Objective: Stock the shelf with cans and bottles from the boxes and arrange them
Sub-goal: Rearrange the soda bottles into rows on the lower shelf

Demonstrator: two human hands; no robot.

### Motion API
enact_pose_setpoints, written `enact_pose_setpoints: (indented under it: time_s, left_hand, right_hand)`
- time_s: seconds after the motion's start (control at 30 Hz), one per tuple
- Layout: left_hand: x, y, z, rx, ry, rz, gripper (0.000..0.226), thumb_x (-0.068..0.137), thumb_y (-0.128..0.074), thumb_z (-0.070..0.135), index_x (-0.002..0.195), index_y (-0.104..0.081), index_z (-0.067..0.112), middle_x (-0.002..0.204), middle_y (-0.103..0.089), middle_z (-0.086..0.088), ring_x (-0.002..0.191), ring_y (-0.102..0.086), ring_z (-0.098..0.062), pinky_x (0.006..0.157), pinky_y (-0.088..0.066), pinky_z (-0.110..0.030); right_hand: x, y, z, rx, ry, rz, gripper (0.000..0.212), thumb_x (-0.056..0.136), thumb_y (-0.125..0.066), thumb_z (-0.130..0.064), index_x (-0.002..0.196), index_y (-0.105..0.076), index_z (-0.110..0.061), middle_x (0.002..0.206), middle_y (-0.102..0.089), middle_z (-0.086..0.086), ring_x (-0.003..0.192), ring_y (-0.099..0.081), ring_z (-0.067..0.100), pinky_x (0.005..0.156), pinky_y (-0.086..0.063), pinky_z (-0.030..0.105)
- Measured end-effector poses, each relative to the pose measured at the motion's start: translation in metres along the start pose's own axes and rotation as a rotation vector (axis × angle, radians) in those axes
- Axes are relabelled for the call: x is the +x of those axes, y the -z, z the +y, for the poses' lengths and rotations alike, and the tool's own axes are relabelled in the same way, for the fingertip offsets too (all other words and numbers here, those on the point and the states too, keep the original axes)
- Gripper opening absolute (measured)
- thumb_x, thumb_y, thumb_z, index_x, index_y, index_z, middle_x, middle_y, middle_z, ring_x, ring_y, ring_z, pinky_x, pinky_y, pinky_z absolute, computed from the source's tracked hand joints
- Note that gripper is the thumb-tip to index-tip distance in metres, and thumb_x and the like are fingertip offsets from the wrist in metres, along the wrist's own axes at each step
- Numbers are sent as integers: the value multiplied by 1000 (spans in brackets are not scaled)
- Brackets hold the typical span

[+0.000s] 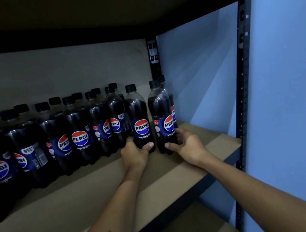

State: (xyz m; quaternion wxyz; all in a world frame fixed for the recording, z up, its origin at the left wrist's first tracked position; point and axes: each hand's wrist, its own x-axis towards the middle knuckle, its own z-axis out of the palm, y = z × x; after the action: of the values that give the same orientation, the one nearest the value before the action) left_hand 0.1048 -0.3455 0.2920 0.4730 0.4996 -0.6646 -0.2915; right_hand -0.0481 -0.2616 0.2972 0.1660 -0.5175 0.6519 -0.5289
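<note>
Brown shelf board (93, 199), blue wall (293, 96) R.

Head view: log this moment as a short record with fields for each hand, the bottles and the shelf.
left hand: left hand grips the base of one upright Pepsi bottle
right hand: right hand grips the base of the rightmost front bottle
bottle rows: rows of black-capped bottles stand to the left
shelf: brown shelf board, bare at the front

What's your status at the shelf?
Left hand grips one bottle, right hand another. Both upright on shelf. Nothing blocking.
</note>
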Motion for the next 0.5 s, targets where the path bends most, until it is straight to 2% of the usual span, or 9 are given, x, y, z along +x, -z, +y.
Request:
enact_pose_setpoints:
  time_s: [0.13, 0.23, 0.33, 0.4, 0.5]
  left_hand:
    - [-7, -12, 9, 14, -13, -12, 55, 74, -84, 30, 116, -56, 8, 115, -67, -11, 103, -63, -28, 85, -51, -31]
    - [-11, -20, 15, 16, -20, -19, 57, 72, -84, 34, 116, -56, 9, 116, -66, -10, 104, -63, -27, 84, -51, -31]
    - [-12, -26, 18, 26, -25, -21, 58, 70, -85, 36, 114, -56, 11, 115, -67, -10, 103, -63, -27, 85, -52, -33]
    - [-13, -29, 20, 43, -31, -23, 61, 69, -86, 39, 114, -55, 11, 115, -66, -10, 102, -64, -28, 86, -54, -37]
    - [-15, -33, 23, 44, -39, -34, 63, 69, -86, 40, 115, -55, 10, 117, -66, -10, 104, -63, -27, 85, -54, -35]
  right_hand:
    - [0, 19, 6, -118, -10, 104, 53, 82, -77, -27, 131, -58, -21, 115, -69, -2, 104, -64, 16, 88, -48, 26]
    - [-2, 33, 7, -144, -63, 169, 51, 86, -74, -26, 133, -54, -16, 122, -65, 3, 111, -60, 21, 88, -43, 25]
    - [-2, 39, 7, -123, -106, 193, 53, 90, -71, -23, 137, -48, -13, 128, -61, 5, 117, -56, 21, 88, -38, 22]
    - [0, 38, 5, -105, -125, 195, 53, 90, -70, -22, 138, -48, -13, 130, -61, 5, 119, -55, 23, 89, -38, 23]
    - [2, 36, 4, -101, -135, 203, 50, 90, -71, -23, 135, -50, -14, 127, -62, 6, 116, -57, 25, 90, -42, 28]
